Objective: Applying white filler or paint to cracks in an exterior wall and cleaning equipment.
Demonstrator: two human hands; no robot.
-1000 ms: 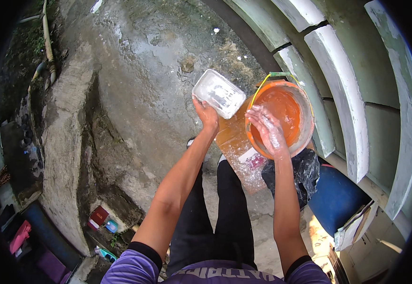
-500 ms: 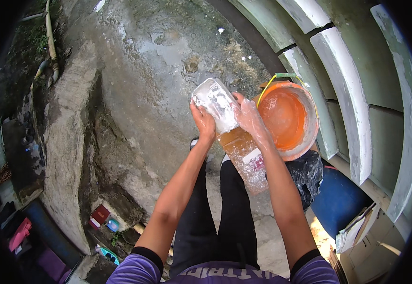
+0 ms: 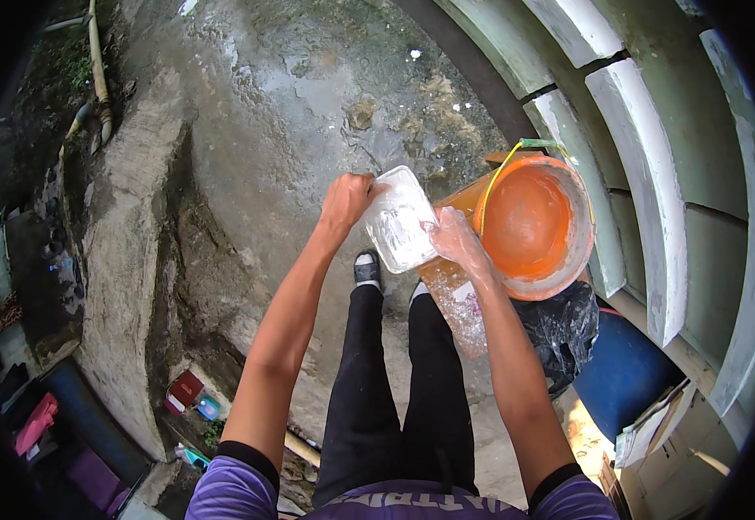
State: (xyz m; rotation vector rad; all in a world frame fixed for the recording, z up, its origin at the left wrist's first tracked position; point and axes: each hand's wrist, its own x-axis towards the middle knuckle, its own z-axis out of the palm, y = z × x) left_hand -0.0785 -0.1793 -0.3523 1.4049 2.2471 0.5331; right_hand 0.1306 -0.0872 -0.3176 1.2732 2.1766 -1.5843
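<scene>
White tray (image 3: 402,227) was held between 2 hands, left of orange bucket (image 3: 579,244); long axis ran mostly fore and aft, slightly slanted. Right hand (image 3: 456,237), nearer bucket, pinched tray's right rim, thumb inside. Left hand (image 3: 348,200) was curled at far left edge, fingers touching; whether it pinched rim could not be told.
</scene>
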